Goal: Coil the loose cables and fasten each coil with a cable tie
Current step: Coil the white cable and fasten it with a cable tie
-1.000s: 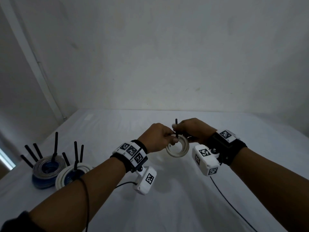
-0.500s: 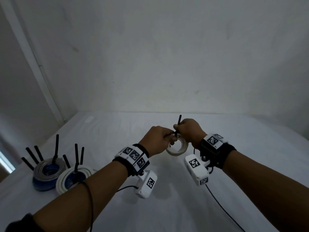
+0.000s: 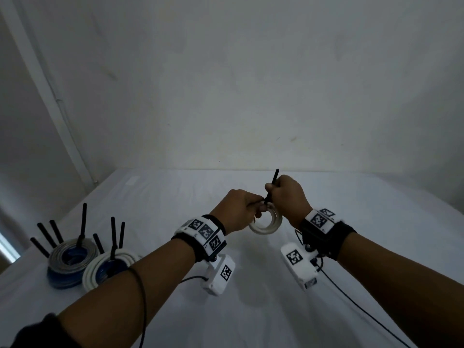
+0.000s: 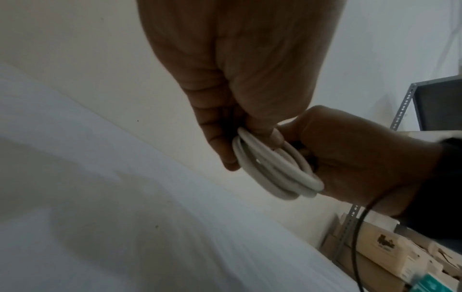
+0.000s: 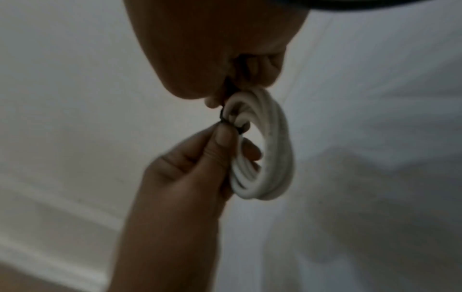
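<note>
right hand (image 3: 288, 197) has risen, pulling the black cable tie (image 3: 272, 184) tail up; left hand (image 3: 238, 209) pinches the white cable coil (image 3: 266, 226) mid-frame above the table (image 3: 251, 310). tie cinching, nearly fastened.

Centre frame, the coil (image 3: 265, 223) hangs between the left hand (image 3: 236, 212) and right hand (image 3: 288, 198), above the table (image 3: 251, 310); two tied coils (image 3: 88, 262) lie lower left.

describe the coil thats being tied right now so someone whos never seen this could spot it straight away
Look above the middle of the white table, where the left hand and right hand meet. Between them hangs a small white cable coil with a black cable tie sticking up. Unlike the bigger tied coils lying at the far left, it is held off the table.
</note>
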